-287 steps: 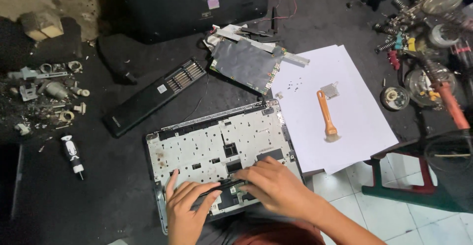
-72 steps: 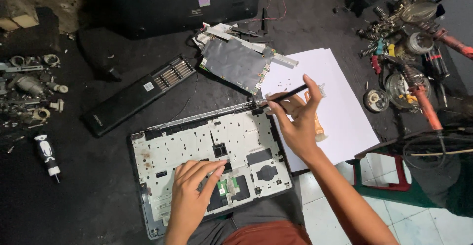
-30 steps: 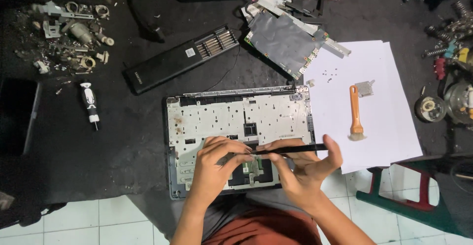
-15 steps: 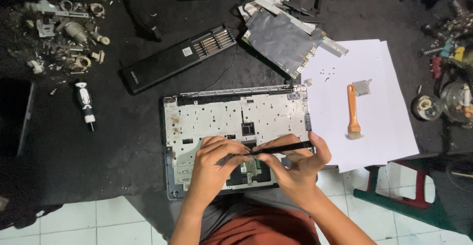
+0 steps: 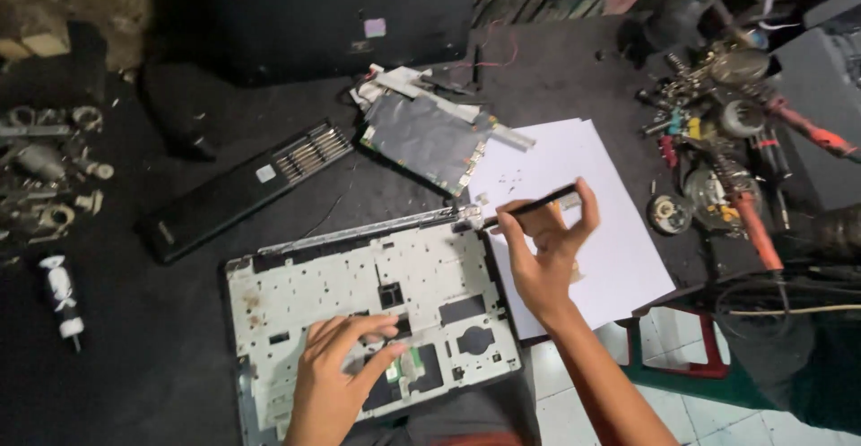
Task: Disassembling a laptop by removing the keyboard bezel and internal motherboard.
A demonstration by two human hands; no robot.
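The left hand is resting open on the laptop shell; beside it, the right hand is pinching a black screwdriver.

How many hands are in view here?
2. The left hand rests on the open laptop shell, near its front edge. The right hand is raised over the white paper sheet, pinching a thin black tool.
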